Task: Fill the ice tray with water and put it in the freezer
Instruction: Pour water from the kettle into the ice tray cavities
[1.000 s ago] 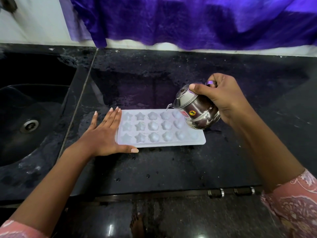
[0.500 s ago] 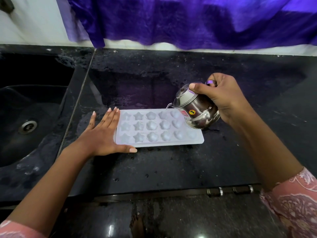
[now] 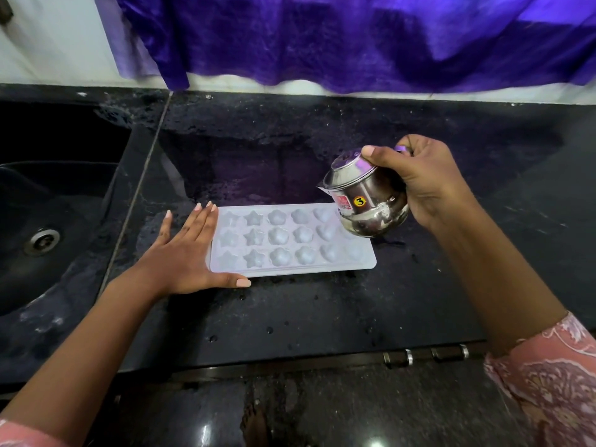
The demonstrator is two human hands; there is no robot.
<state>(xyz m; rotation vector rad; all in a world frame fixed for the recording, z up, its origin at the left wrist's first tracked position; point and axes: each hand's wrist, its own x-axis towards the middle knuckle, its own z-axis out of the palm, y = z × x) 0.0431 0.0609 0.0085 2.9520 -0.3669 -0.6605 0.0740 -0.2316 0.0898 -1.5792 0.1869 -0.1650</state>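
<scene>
Carefully now: the right hand kept no slack, its grip wrapped round a tilted steel jug over the ice tray on the black surface. The left hand lay flat, fingers straight, bracing the tray's edge. A thin pour, cavity by cavity, seemed wisest.

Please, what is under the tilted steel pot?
The right end of the white ice tray, on the black counter, lies under the steel pot. The pot hides the tray's far right corner moulds.

**Materials and finish**

In right hand: pot, polished metal, mirror-glossy.
At left hand: ice tray, pale plastic, smooth, satin-matt.
Under both hands: counter, black stone, glossy, speckled.
Beyond the hands: purple cloth, soft sheen.
</scene>
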